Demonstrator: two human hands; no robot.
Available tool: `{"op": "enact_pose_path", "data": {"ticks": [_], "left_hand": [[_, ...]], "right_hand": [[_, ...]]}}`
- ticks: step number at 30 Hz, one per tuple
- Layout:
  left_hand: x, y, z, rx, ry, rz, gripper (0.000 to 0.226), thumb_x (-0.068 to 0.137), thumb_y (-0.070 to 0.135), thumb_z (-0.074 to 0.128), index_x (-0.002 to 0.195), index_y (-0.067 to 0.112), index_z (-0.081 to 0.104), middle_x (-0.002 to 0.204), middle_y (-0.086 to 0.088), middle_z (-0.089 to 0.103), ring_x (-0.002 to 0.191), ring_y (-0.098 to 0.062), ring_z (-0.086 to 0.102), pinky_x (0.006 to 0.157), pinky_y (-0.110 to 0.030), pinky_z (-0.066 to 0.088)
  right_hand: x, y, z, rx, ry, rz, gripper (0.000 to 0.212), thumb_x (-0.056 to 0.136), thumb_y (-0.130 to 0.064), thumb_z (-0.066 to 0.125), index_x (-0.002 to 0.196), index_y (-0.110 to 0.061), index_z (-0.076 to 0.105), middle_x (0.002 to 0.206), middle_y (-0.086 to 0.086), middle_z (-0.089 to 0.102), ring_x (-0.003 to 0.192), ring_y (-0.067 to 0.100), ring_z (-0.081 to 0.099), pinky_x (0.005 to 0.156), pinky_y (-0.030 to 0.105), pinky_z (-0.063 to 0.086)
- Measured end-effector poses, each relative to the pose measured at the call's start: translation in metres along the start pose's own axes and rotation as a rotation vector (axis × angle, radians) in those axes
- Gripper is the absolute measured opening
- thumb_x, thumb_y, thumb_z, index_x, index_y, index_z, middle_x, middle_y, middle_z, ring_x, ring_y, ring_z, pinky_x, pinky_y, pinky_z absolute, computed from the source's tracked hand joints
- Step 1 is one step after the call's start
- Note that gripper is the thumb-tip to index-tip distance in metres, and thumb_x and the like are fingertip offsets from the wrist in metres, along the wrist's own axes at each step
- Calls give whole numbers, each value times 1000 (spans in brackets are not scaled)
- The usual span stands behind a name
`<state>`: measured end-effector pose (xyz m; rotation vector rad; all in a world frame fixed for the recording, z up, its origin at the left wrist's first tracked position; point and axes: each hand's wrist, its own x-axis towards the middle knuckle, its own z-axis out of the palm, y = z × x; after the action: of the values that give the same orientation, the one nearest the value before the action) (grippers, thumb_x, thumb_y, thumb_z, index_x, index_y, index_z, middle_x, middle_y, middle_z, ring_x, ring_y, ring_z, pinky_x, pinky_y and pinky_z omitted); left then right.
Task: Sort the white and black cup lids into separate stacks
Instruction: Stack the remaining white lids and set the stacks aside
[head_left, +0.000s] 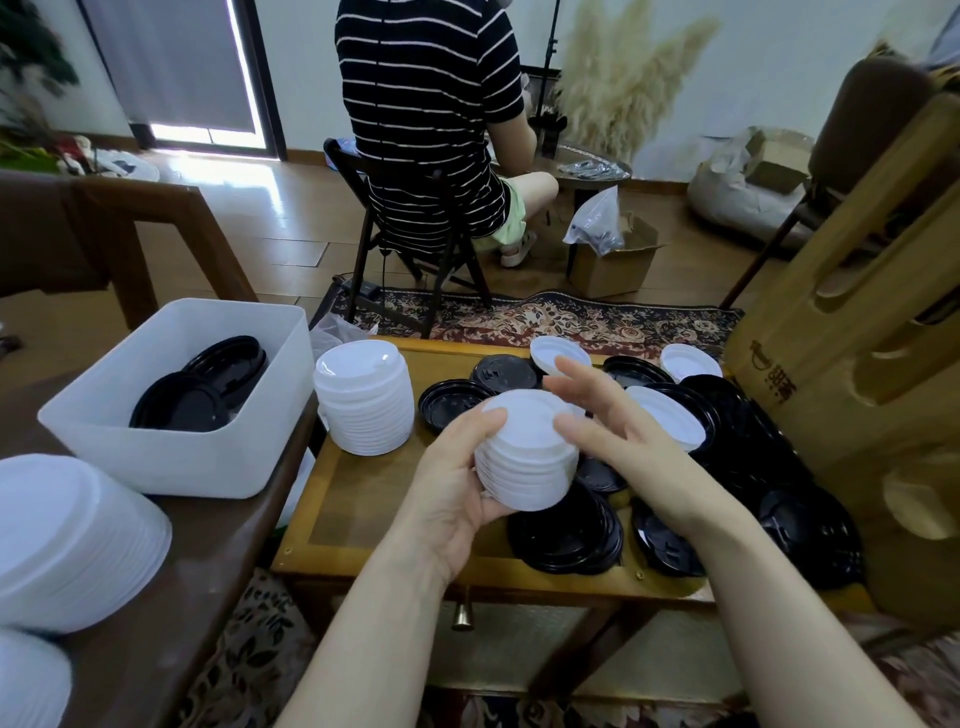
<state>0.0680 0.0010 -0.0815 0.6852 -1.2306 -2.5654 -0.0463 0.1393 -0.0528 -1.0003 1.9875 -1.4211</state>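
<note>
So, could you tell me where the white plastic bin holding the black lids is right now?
In the head view, the white bin sits on the left, on the dark table, just left of the standing white lid stack.

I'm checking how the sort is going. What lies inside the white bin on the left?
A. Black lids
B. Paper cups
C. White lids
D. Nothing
A: the white bin holds only black lids, while the white lids stand in a stack on the table beside it.
</note>
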Motion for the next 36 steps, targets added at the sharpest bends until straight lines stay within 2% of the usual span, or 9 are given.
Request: {"op": "enact_pose_path", "data": {"ticks": [2,4,7,13,22,25,27,31,36], "left_hand": [[1,2,0,-8,19,48,44,82,31,66,123,15,68,120,-9,72,112,-30,68,92,-53,56],[0,3,2,8,27,81,51,78,33,68,125,14,67,122,-9,71,114,-31,67,93,-57,55],[-1,1,4,5,54,103,55,74,31,69,125,12,67,121,-10,71,113,-31,67,92,-56,56],[2,0,5,-14,79,115,38,92,17,60,129,12,64,122,-12,70,115,-33,66,96,-60,52],[-5,0,8,21,-12,47,57,72,32,70,128,21,62,123,-11,68,108,-33,69,73,-46,61],[-5,2,8,-10,1,64,58,71,30,69,128,21,63,122,-9,69,107,-30,70,71,-45,61],[-5,3,8,-19,18,69,61,70,31,70,130,21,62,121,-7,70,107,-28,70,72,-46,62],[-5,4,7,-23,42,63,65,67,29,71,131,21,61,124,-7,67,111,-29,67,71,-46,61],[-5,3,8,-27,49,58,70,65,28,71,134,23,59,127,-6,65,113,-28,65,74,-46,61]], "right_hand": [[3,-1,3,72,90,108,63,77,-59,59,135,-36,49,127,-16,62,115,1,58,101,34,47],[4,-1,7,102,53,206,58,79,-64,62,127,-31,57,118,-9,68,100,7,65,87,34,53],[4,0,14,245,19,244,54,76,-51,65,120,-20,63,105,2,69,82,15,62,65,28,49],[5,1,12,381,20,218,50,74,-37,69,119,-13,64,97,5,67,74,16,56,61,26,48],[3,1,12,342,59,204,52,77,-40,67,121,-14,61,101,1,67,73,8,61,59,25,49],[2,0,8,203,116,174,53,76,-50,65,120,-21,62,112,-4,68,86,10,66,62,27,52],[2,0,6,42,260,95,45,77,-53,66,114,-28,64,109,-7,70,91,14,65,67,29,52],[0,4,-6,-126,569,-100,8,86,-28,71,94,-28,71,85,-7,68,80,5,59,68,18,43],[0,21,-26,-644,633,-3,18,86,-33,69,103,-27,69,94,-10,63,105,15,48,88,39,42]]}}
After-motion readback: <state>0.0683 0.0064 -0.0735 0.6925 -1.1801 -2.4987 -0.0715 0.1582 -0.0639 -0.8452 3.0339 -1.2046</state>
